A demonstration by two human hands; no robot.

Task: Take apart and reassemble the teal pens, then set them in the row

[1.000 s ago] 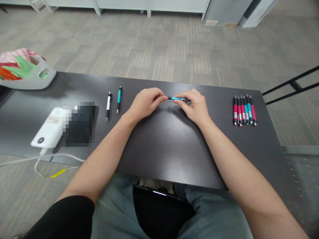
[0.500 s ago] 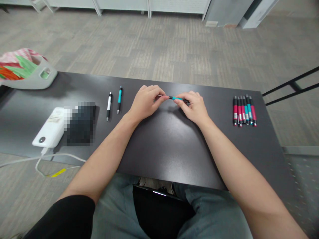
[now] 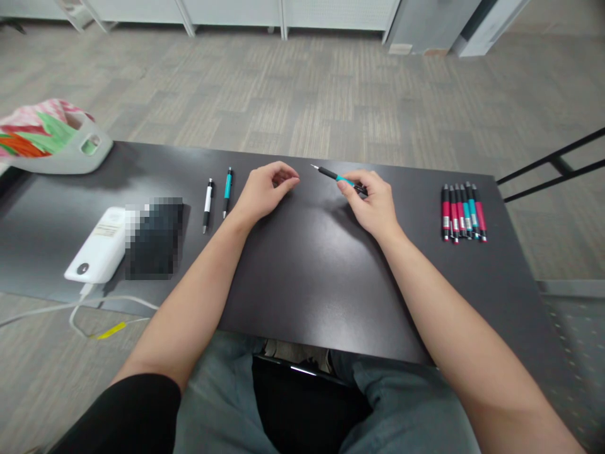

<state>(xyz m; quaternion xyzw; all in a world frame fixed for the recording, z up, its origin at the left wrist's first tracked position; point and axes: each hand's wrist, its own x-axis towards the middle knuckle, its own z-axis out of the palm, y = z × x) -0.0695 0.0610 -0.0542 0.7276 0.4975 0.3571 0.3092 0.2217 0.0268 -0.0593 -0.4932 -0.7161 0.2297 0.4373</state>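
My right hand (image 3: pixel 372 202) pinches a teal and black pen (image 3: pixel 334 176) by its rear end, with the tip pointing up and to the left above the black table (image 3: pixel 302 271). My left hand (image 3: pixel 265 191) rests on the table just left of the pen, fingers curled loosely and apart from it, with nothing visible in them. A white pen (image 3: pixel 207 203) and a teal pen (image 3: pixel 227 190) lie side by side left of my left hand. A row of several red and teal pens (image 3: pixel 462 211) lies at the right side of the table.
A white power bank (image 3: pixel 97 246) with a cable and a blurred dark object (image 3: pixel 154 238) sit at the left. A grey basket (image 3: pixel 61 151) with colourful cloth stands at the far left corner. Black metal bars (image 3: pixel 553 162) run past the table's right edge.
My left hand has let go of the pen and drawn back to the left. The right hand keeps the pen, now tilted with its tip raised.
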